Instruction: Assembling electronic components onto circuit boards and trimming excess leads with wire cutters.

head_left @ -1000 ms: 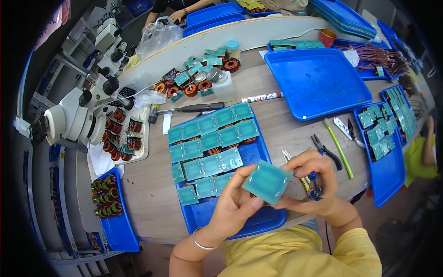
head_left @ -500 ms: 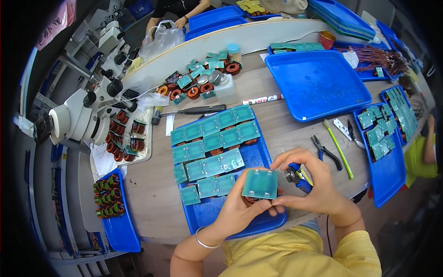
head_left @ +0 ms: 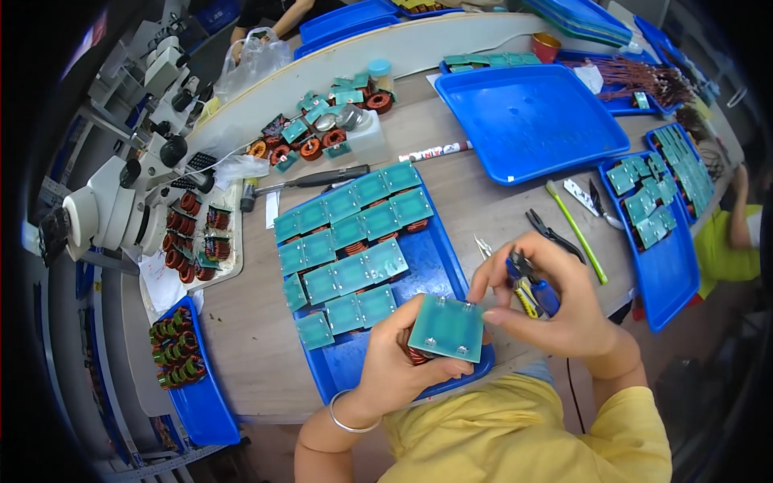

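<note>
While my left hand grips green board, right hand sits at its right edge: thumb, index narrowly parted, other fingers round slanted blue-handled pliers.

Wood-grain workbench fills middle of workroom, low off-white partition running along its far edge. Grey shelving lines left side; dull pinkish-brown floor shows below near edge. Soft, even light across tabletop.
</note>
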Tool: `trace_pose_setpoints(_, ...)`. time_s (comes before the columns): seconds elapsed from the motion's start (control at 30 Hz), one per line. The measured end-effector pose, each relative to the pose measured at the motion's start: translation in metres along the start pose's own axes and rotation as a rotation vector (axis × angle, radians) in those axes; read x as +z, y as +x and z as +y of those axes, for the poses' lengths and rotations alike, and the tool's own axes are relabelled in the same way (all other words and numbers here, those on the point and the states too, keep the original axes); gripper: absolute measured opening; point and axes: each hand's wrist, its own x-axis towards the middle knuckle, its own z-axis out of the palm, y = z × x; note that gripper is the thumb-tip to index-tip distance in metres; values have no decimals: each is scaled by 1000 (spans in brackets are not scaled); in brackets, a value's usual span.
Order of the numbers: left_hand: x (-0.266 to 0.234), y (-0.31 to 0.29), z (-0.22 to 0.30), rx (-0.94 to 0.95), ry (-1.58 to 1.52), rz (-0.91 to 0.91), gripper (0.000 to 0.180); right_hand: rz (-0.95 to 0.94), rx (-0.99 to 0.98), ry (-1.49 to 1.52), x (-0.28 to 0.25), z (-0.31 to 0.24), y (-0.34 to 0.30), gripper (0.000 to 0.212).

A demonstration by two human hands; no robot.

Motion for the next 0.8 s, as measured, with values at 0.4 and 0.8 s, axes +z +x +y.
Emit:
trace_pose_setpoints(0.4, 4, 6, -4, 131, 496, 150, 43, 11, 30, -124, 1, 9, 9, 29)
trace_pose_setpoints(0.8, 2, 8, -6, 184, 734, 199, 45, -16, -65, -401, 2, 8, 12, 27)
